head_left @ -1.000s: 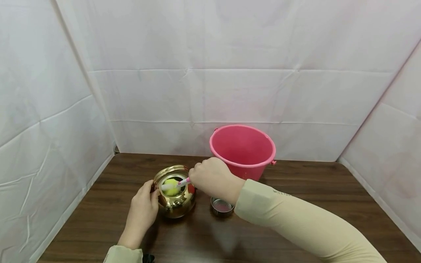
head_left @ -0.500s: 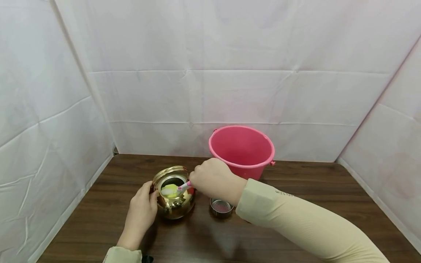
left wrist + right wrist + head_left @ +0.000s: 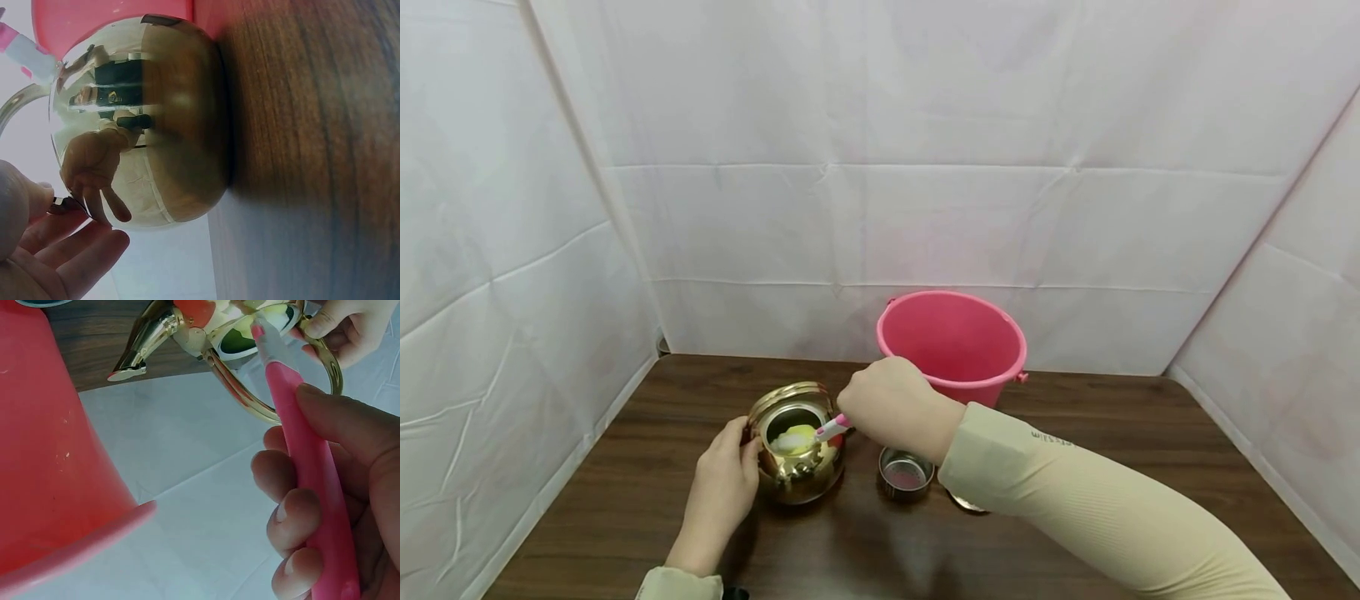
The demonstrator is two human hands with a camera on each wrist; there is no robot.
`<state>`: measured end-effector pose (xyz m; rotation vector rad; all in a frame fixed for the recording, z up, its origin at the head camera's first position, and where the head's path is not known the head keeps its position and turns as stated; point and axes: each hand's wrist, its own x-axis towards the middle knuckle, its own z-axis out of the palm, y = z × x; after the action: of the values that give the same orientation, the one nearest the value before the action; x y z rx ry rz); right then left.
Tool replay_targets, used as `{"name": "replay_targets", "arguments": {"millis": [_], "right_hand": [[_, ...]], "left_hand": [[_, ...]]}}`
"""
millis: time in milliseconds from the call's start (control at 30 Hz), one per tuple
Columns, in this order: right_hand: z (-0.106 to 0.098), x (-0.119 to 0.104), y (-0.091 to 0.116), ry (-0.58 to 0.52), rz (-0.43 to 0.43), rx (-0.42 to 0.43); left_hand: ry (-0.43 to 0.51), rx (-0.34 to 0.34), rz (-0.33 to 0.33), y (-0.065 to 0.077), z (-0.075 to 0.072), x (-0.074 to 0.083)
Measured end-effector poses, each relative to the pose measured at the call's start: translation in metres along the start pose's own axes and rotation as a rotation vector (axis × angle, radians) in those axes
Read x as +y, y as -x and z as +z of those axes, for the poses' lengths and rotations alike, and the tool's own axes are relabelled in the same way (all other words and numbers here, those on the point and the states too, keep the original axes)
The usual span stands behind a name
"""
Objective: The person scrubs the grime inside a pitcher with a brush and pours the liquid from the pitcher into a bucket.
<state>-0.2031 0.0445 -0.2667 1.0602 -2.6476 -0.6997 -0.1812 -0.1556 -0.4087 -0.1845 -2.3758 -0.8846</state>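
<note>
One left hand [image 3: 724, 477] pinches handle [image 3: 795, 387] of the round golden metal kettle [image 3: 801, 481]; right hand [image 3: 897, 408] curls around pink-and-white plastic brush [image 3: 315, 475], its yellow head [image 3: 805, 432] inside kettle

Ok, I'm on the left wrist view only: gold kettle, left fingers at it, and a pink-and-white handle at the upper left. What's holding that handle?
Observer: The right hand; in its wrist view, the fingers curl round the pink-handled sponge brush.
Operator: And where's the working end?
Observer: The yellow head is in the open mouth of the gold kettle, by the head view.
Operator: Anything standing near the gold kettle that I can't see?
Observer: Yes, a small open metal container on the wooden table, to the right of the gold kettle in the head view and apart from it.
</note>
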Motion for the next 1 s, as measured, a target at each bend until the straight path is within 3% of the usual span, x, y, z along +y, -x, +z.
{"name": "replay_targets", "arguments": {"millis": [333, 700, 1000], "right_hand": [[0.001, 0.006, 0.001, -0.022, 0.064, -0.010], [0.006, 0.004, 0.002, -0.134, 0.182, -0.040], [0.014, 0.003, -0.003, -0.036, 0.129, 0.018]], "left_hand": [[0.004, -0.022, -0.003, -0.002, 0.002, 0.001], [0.012, -0.044, 0.004, -0.003, 0.001, 0.002], [0.012, -0.047, 0.003, -0.006, -0.003, 0.001]]}}
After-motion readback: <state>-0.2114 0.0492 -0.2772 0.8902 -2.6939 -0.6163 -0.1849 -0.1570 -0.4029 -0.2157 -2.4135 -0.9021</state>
